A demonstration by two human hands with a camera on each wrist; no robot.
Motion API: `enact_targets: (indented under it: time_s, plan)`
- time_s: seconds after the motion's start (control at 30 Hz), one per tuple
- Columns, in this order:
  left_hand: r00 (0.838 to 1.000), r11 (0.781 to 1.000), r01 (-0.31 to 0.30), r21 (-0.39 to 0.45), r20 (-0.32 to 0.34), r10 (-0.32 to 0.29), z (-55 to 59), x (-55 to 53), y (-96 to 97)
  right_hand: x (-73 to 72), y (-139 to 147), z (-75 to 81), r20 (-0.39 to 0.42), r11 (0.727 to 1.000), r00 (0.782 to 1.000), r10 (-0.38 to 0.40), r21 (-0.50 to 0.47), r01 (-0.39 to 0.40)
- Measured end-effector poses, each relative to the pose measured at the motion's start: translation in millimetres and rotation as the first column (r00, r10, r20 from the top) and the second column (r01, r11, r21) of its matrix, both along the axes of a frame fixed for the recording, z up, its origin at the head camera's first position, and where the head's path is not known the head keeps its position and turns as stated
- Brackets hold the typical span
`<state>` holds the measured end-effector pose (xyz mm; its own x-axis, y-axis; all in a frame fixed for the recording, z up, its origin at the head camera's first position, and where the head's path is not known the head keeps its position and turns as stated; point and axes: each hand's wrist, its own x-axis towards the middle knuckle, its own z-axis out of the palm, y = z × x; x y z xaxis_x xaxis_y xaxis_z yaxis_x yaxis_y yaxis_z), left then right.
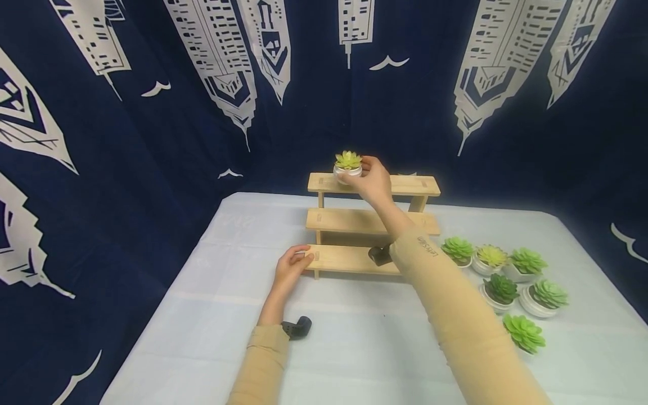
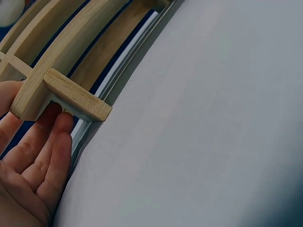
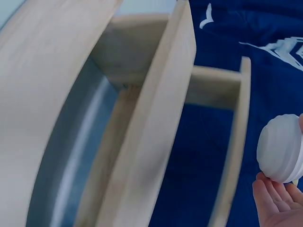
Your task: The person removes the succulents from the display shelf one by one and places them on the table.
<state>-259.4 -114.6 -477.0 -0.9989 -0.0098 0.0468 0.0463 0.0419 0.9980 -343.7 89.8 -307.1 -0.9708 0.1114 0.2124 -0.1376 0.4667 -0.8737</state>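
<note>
A three-tier wooden shelf stand (image 1: 349, 221) is set on the white-covered table. My right hand (image 1: 373, 183) holds a small yellow-green succulent (image 1: 348, 160) in a white ribbed pot (image 3: 279, 147), by the pot's sides, over the left part of the top tier. In the right wrist view a narrow gap shows between the pot's base and the top board (image 3: 239, 137). My left hand (image 1: 292, 265) grips the left end of the lowest tier (image 2: 42, 80); in the left wrist view its fingertips (image 2: 64, 123) reach underneath the board.
Several potted succulents (image 1: 501, 288) in white pots cluster on the table to the right of the stand, partly behind my right sleeve (image 1: 450, 298). A dark blue cloth (image 1: 314, 124) printed with white buildings hangs behind the table. White cloth (image 1: 202, 315) covers the tabletop.
</note>
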Motion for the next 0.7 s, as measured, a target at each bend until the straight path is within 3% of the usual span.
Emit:
enact_targets:
  time_s: [0.17, 0.4, 0.7]
  plan:
    - [1.0, 1.0, -0.021, -0.003, -0.003, 0.021, -10.8, -6.9, -0.8, 7.9, 26, 12.0, -0.023, 0.999, 1.0, -0.008, -0.034, 0.007]
    - [0.999, 0.999, -0.045, -0.021, -0.001, 0.045, -11.6, -7.0, 0.0, 22.7, 66, 22.5, -0.038, 1.0, 0.999, -0.024, 0.005, 0.024]
    - [0.999, 0.999, -0.036, -0.009, 0.009, 0.036, -12.9, -7.5, 0.3, 55.3, 106, 27.9, -0.037, 0.997, 0.998, -0.057, 0.049, 0.058]
